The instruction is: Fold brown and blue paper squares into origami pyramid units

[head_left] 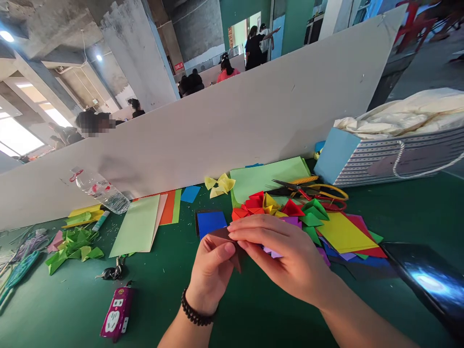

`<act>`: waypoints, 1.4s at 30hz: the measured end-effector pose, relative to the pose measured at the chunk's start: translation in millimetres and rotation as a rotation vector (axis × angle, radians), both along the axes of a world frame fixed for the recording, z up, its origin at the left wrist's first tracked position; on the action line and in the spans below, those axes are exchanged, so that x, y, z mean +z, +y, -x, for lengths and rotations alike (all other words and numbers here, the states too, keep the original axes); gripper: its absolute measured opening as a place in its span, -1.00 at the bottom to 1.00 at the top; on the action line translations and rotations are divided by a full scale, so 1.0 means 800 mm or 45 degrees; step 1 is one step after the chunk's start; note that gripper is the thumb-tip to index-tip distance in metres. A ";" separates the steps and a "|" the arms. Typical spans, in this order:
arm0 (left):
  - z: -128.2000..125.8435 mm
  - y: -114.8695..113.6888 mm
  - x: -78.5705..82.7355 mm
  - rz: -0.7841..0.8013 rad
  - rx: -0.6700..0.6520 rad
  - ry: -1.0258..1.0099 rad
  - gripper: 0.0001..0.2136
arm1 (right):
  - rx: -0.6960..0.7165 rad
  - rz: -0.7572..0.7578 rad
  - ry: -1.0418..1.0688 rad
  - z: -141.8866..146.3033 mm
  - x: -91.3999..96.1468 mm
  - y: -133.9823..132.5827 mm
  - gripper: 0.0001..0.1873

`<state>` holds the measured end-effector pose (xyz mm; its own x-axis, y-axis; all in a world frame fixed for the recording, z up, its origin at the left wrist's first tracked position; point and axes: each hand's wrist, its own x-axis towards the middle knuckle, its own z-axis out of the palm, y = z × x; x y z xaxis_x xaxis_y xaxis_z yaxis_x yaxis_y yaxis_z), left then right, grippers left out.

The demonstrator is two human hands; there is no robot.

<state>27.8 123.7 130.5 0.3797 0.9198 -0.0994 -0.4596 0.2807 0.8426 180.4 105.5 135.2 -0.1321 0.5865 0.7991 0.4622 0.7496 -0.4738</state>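
The left hand [208, 280] and right hand [286, 256] pinch a dark brown paper square [226, 236] between their fingers, apparently at a fold, though the fingers hide most of it. Folded red paper pieces [257, 205] lie just beyond the right hand, a black phone [424, 285] sits right of it, and open green mat [152, 309] spreads left of the left hand.

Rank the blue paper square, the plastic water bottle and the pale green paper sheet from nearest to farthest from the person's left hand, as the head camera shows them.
From the left hand:
1. Blue paper square, just ahead of it.
2. Pale green paper sheet, off to its left.
3. Plastic water bottle, farther left and back.
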 end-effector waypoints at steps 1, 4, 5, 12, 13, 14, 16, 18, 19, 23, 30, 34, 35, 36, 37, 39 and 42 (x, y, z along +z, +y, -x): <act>0.003 -0.001 0.002 -0.074 -0.056 0.032 -0.65 | 0.050 0.057 0.042 -0.003 0.001 -0.003 -0.72; 0.013 -0.006 0.008 -0.239 -0.160 0.129 -0.67 | 0.113 0.210 0.169 -0.012 0.006 -0.015 -0.68; 0.016 -0.008 0.010 -0.277 -0.178 0.156 -0.68 | 0.120 0.258 0.208 -0.015 0.008 -0.020 -0.69; 0.033 -0.036 0.005 -0.475 -0.481 0.360 -0.89 | 0.230 0.658 0.236 -0.032 -0.026 -0.060 -0.75; 0.036 -0.041 -0.002 -0.507 -0.475 0.442 -0.94 | 0.212 0.633 0.236 -0.034 -0.039 -0.067 -0.75; 0.038 -0.047 -0.013 -0.541 -0.395 0.528 -0.83 | 0.148 0.570 0.229 -0.034 -0.053 -0.074 -0.76; 0.043 -0.063 -0.043 -0.650 -0.070 0.747 -0.61 | -0.057 0.325 0.119 -0.036 -0.086 -0.086 -0.80; 0.044 -0.081 -0.082 -0.740 0.213 0.960 -0.58 | -0.143 0.065 -0.125 -0.039 -0.122 -0.096 -0.76; 0.044 -0.092 -0.104 -0.756 0.239 1.028 -0.58 | -0.166 0.003 -0.216 -0.041 -0.140 -0.100 -0.75; 0.030 -0.127 -0.173 -0.721 0.124 1.149 -0.51 | -0.038 0.082 -0.467 -0.050 -0.198 -0.114 -0.78; 0.010 -0.138 -0.195 -1.001 0.026 1.352 -0.60 | -0.021 0.307 -0.588 -0.061 -0.227 -0.137 -0.72; 0.006 -0.147 -0.190 -1.019 0.037 1.356 -0.68 | -0.047 0.377 -0.587 -0.056 -0.224 -0.145 -0.71; 0.005 -0.149 -0.190 -1.017 0.035 1.367 -0.71 | -0.064 0.407 -0.582 -0.054 -0.222 -0.146 -0.70; 0.003 -0.152 -0.189 -1.013 0.038 1.387 -0.73 | -0.086 0.434 -0.579 -0.053 -0.221 -0.148 -0.70; 0.000 -0.154 -0.188 -1.003 0.047 1.414 -0.76 | -0.113 0.460 -0.580 -0.051 -0.219 -0.149 -0.71; -0.008 -0.156 -0.186 -0.961 0.087 1.484 -0.83 | -0.158 0.494 -0.590 -0.049 -0.215 -0.152 -0.71; -0.023 -0.151 -0.184 -0.873 0.149 1.575 -0.81 | -0.189 0.515 -0.593 -0.049 -0.214 -0.155 -0.71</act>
<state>46.1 2.7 -16.8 0.2977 0.9402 0.1655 0.6716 -0.3294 0.6637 219.3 -18.1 -35.9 -0.3069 0.8687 0.3887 0.7736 0.4656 -0.4299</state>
